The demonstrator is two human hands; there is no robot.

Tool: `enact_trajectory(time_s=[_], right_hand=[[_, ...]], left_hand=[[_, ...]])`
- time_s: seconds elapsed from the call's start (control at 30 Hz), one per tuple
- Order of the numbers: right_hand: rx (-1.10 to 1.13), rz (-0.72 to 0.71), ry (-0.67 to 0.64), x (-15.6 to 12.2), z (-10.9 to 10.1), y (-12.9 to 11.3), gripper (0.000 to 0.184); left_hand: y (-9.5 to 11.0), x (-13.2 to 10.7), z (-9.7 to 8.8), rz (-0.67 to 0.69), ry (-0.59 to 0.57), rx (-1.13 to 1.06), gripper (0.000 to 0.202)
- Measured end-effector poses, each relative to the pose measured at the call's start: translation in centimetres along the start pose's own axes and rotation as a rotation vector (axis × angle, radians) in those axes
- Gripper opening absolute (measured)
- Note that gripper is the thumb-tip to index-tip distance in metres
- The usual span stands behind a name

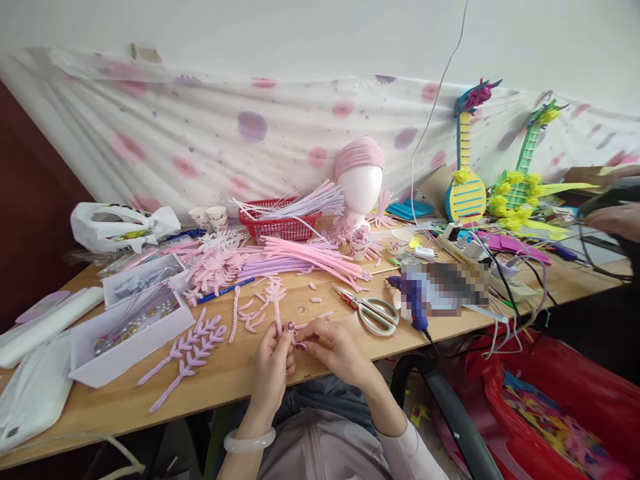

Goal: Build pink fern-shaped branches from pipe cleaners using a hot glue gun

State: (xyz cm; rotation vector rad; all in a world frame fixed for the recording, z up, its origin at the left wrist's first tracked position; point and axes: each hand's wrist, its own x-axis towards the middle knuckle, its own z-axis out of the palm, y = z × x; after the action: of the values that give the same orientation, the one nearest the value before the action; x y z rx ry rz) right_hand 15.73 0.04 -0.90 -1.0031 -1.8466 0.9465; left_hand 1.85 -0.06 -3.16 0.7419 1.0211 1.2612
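Note:
Over the table's front edge, my left hand (274, 359) is closed around the stem of a pink pipe-cleaner sprig (277, 305), its leafy end pointing away from me. My right hand (334, 347) is pinched close beside the left fingertips. Whatever lies in that pinch is too small to make out. Short bent pink pipe-cleaner pieces (253, 315) are scattered just beyond the hands. To the left lie lilac leafy sprigs (193, 357). Right of my hands rest scissors (379, 319) with pale handles and a purple glue gun (416, 307).
A red basket (285, 230) of pipe cleaners stands behind bundles of pink stems (310, 257). A foam head (360, 190) wears a pink wrap. White boxes (133, 340) hold beads at left. Cables, lute-shaped crafts (466, 193) and another person's hand (614, 220) are at right.

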Motion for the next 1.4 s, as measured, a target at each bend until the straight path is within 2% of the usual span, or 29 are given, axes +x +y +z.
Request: enact_trajectory(time_s=[0.3,0.4,0.5,0.67,0.9,1.07,1.4], right_hand=[[-0.139,-0.117,-0.049,0.3,-0.3,-0.3,0.024],[-0.1,-0.08,-0.033,0.1,-0.5,-0.2,0.019],[-0.038,0.003,0.037,-0.2,-0.8,0.3,0.014],[0.017,0.066,0.09,-0.9,-0.5,1.2,0.016],[0.019,0.067,0.16,-0.9,0.7,2.1,0.018],[0.054,0.058,0.205,-0.7,0.5,2.5,0.018],[0.075,0.043,0.242,-0.6,0.1,2.5,0.02]], left_hand=[[-0.2,0.0,-0.5,0.009,-0.074,0.035,0.039],[-0.2,0.1,-0.5,0.012,-0.074,0.009,0.038],[-0.1,0.1,-0.3,0.014,-0.047,-0.037,0.041],[0.2,0.1,-0.1,0.01,-0.029,-0.054,0.042],[-0.1,0.0,-0.3,0.012,-0.07,0.013,0.047],[-0.4,0.1,-0.4,0.013,-0.089,0.091,0.05],[-0.9,0.2,-0.5,0.043,-0.167,0.215,0.043]])
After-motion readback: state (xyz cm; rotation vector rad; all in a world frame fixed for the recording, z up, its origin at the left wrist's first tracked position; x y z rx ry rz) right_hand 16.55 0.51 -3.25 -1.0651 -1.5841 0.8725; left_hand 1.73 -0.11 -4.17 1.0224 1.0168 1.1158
